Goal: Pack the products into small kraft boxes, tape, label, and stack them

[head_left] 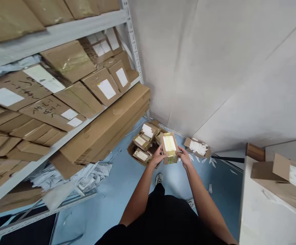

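Between my two hands I hold a small cardboard box (169,148), with a white label on top and yellowish tape down its near side. My left hand (157,156) grips its left side, and my right hand (184,156) grips its right side. Below and to the left, a larger open carton (132,153) stands on the floor. Several small taped boxes with white labels lie inside, among them a labelled box (141,155) near the left hand. The held box hides part of that carton.
At left, a metal shelf rack (135,44) carries many cardboard boxes and long cartons (112,126). A small box of white paper scraps (198,148) sits by the wall, with scraps around it on the blue floor. On the right, a white table (265,214) holds an open carton (278,183).
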The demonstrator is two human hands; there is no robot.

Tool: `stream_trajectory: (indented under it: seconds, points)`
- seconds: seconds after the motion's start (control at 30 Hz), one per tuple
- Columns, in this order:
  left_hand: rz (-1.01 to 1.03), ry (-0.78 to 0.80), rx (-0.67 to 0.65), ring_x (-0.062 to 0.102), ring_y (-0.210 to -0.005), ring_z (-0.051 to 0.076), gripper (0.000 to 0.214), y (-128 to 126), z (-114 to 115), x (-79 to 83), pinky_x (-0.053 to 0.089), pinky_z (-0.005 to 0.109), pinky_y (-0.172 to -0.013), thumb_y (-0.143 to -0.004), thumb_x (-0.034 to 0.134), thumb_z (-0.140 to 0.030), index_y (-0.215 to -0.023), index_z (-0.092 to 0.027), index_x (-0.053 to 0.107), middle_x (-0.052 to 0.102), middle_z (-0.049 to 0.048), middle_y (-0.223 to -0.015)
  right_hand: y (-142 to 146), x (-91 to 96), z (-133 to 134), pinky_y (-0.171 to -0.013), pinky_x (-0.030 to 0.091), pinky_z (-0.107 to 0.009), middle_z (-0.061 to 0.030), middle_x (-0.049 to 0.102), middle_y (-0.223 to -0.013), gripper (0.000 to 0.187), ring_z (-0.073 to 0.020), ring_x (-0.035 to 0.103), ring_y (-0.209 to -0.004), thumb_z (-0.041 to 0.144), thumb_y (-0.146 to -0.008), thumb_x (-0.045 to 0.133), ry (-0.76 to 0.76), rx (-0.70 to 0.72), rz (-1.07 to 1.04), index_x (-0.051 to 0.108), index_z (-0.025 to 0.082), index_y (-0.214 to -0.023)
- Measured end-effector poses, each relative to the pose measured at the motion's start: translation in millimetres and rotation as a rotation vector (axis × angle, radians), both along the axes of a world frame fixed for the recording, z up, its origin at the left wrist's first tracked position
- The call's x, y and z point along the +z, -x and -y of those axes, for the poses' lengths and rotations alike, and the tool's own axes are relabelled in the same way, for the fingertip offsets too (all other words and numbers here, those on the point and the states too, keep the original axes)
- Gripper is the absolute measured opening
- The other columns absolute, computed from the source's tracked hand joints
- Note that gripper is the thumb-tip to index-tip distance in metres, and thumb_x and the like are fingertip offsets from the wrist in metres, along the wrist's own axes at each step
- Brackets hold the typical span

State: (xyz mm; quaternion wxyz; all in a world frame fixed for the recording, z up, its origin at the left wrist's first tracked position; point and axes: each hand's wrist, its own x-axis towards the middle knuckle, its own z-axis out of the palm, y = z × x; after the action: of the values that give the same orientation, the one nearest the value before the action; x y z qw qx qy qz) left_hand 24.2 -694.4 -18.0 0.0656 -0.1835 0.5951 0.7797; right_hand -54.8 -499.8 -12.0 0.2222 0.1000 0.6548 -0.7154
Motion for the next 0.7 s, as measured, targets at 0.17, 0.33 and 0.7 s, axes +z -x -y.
stream_trajectory:
  seconds: [0.17,0.33,0.7]
  points:
    - [0.183,0.119,0.132,0.050,-0.141,0.036,0.105,-20,60,7.8,0.045,0.050,-0.112,-0.073,0.088,-0.047,-0.161,-0.029,0.034,0.036,0.0168,-0.165,19,11.3,62,-0.085,0.053,-0.039,-0.0094,0.074,-0.119,0.053,-0.0277,0.067,-0.103,0.040,-0.061,0.080,-0.051,0.002,-0.041,0.072,0.022,-0.110]
    - [0.127,0.434,0.305,0.057,-0.132,0.031,0.087,-3,108,38.0,0.043,0.044,-0.113,-0.081,0.081,-0.043,-0.157,-0.027,0.043,0.049,0.0138,-0.157,43,49.2,83,-0.089,0.051,-0.038,-0.0100,0.074,-0.121,0.046,-0.0272,0.065,-0.113,0.044,-0.071,0.075,-0.049,-0.047,-0.226,0.069,0.023,-0.112]
    - [-0.042,0.475,0.246,0.066,-0.115,0.024,0.066,54,43,63.7,0.049,0.040,-0.105,-0.089,0.070,-0.032,-0.150,-0.020,0.049,0.064,0.0161,-0.137,22,71.2,-14,-0.079,0.052,-0.036,-0.0102,0.076,-0.113,0.046,-0.0254,0.068,-0.098,0.045,-0.072,0.076,-0.047,-0.171,-0.270,0.070,0.022,-0.111]
